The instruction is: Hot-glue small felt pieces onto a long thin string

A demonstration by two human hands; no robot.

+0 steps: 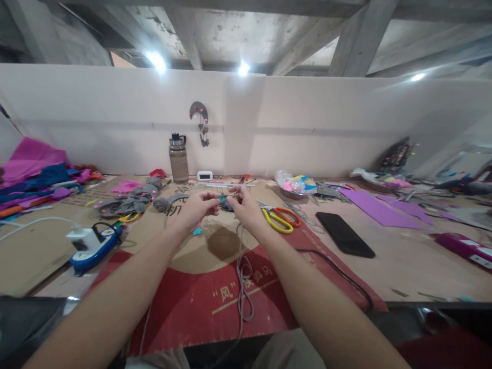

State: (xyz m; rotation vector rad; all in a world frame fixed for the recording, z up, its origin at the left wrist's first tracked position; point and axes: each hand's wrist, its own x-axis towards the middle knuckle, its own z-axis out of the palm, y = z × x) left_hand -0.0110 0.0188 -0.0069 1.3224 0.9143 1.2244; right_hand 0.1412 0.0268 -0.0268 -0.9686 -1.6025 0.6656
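Note:
Close together above the board, my left hand [198, 209] and my right hand [245, 206] both pinch a small teal piece [223, 199]. Its exact kind is too small to make out, and something dark bluish shows beside it near the right fingers. A thin grey cord [245, 292] hangs from below my right hand and lies in loose loops on the red part of the cardboard [184, 307]. Under the hands lies a teal scrap [197, 231]. Scissors [282, 219] with yellow and orange handles rest just right of my right wrist. A grey yarn ball [160, 204] sits left of my left hand.
A water bottle [179, 160] and a small white clock [204, 176] stand by the wall. Grey felt pieces [126, 202] and a blue power strip [94, 253] are left. A phone [345, 234], a metal bowl [294, 193] and purple sheets [380, 207] lie right.

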